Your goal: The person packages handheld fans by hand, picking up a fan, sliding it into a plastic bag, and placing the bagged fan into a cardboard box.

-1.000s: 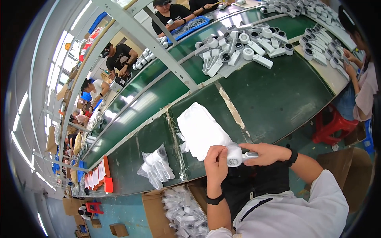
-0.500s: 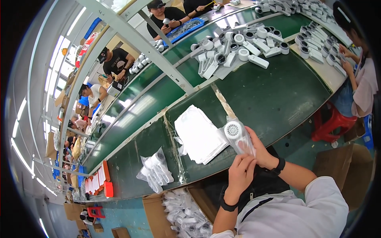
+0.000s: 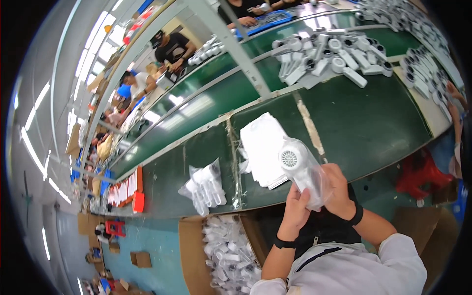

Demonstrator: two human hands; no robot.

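held white fan [image 3: 300, 169] in clear bag, both hands [image 3: 295, 211] [image 3: 339, 194] clamped; grille toward 11, handle toward 5; bare green table [image 3: 373, 128] at 1.

Both forearms enter from lower right of frame, raised toward centre. Left hand [image 3: 295, 210] cupped, fingers curled upward. Right hand [image 3: 339, 189] closed in a grip, just beside left. Dark band on each wrist.

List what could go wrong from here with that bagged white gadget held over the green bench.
1. Both hands, left hand and right hand, grip the white handheld device through a thin clear bag; it might slip or the film tear.
2. It is held just above the stack of flat bags, so a sweep could scatter them.
3. The open carton sits below the bench edge; a drop could land among the packed pieces.
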